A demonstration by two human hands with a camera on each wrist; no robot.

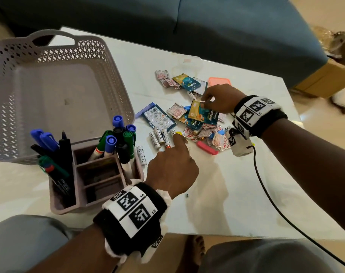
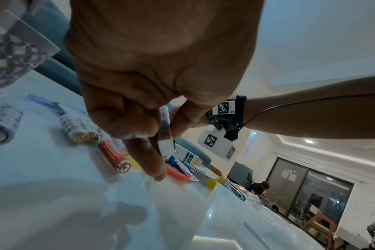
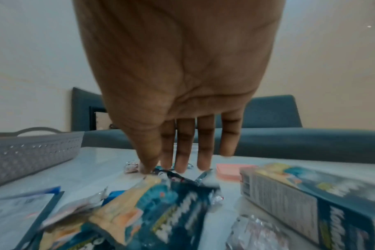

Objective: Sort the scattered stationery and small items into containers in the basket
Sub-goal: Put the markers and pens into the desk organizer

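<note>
- Left hand (image 1: 172,168) down among the batteries (image 1: 160,137) on the surface (image 1: 217,194), near the organiser (image 1: 93,174); thumb and finger pinching a thin pale item (image 2: 165,133), too unclear to name. Risk of slipping from so light a pinch.
- Loose batteries lying side by side just left of that hand: likely to roll if nudged.
- Right hand (image 1: 220,101) pinching the top edge of a yellow-blue sachet (image 1: 200,113) over the heap of packets (image 1: 197,125). Could drag neighbours along.
- Basket (image 1: 20,50) well left, markers (image 1: 120,134) crowding one organiser slot: danger of knocking them on a hasty drop.
</note>
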